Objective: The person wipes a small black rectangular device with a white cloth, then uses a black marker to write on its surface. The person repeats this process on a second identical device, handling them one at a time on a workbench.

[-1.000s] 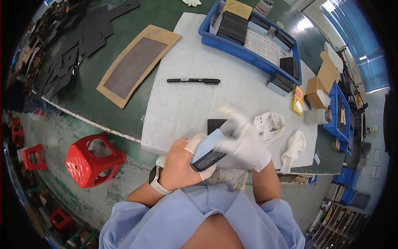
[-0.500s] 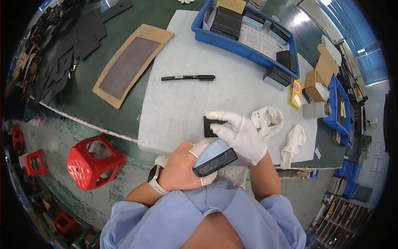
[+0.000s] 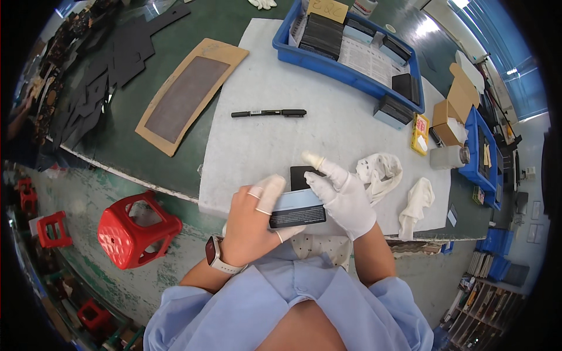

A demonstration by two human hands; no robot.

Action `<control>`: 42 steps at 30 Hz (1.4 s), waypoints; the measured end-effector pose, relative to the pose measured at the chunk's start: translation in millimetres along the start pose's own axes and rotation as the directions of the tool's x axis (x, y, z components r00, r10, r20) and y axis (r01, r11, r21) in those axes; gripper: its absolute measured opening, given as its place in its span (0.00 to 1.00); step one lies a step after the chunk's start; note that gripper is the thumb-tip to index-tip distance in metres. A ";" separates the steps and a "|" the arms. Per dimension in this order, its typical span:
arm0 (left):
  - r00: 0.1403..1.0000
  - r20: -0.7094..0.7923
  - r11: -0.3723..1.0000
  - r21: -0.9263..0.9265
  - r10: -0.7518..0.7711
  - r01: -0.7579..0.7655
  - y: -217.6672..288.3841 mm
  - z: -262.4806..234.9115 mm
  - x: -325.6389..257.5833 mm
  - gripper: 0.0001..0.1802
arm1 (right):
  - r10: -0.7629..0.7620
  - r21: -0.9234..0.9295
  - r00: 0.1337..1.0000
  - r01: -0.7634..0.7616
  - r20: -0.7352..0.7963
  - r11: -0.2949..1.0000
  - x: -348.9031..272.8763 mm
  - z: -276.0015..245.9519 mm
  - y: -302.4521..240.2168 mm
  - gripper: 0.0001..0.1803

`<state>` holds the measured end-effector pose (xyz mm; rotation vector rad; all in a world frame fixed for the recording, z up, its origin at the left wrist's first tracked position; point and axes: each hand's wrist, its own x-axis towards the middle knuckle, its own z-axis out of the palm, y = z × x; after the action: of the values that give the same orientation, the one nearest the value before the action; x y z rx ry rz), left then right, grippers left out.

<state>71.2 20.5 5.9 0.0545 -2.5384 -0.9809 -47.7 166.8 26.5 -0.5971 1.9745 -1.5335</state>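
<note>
Left hand (image 3: 252, 225) now clamps the pale-blue sleeve (image 3: 297, 207) level at the white mat's (image 3: 263, 146) near edge; gloved right hand (image 3: 345, 196), drawn back, pinches the black card (image 3: 301, 175) touching its far side.

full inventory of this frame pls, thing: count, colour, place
Small flat box: 1, pale blue and black, held in both hands
Black piece: 1, on white mat under right fingers
White mat: 1, on green table
Marker pen: 1, black, mid-mat
Cardboard frame: 1, brown with grey centre, left of mat
Blue bin: 1, far edge of mat
Cloth gloves: 2, white, right
Red stool: 1, floor
Left hand: bare, finger cots
Right hand: white glove
</note>
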 end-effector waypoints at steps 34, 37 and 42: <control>0.959 -0.230 0.973 -0.196 -0.165 0.120 -69.4 -48.6 -19.0 0.27 | -0.549 -0.420 0.770 0.637 0.324 0.646 70.4 59.1 -36.7 0.13; 0.940 -0.270 0.968 -0.193 -0.207 0.158 -110.6 -78.1 -11.4 0.12 | -0.429 -0.482 0.785 0.615 0.446 0.624 116.8 81.2 -50.3 0.15; 0.948 -0.137 0.919 -0.317 -0.289 0.234 -150.4 -98.8 4.2 0.12 | -0.075 -0.556 0.835 0.427 0.545 0.713 199.9 141.6 -88.4 0.26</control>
<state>89.5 -155.9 -24.8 0.3888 -2.2293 -1.3857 -100.5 -86.7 53.9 -1.4633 2.0306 -0.6309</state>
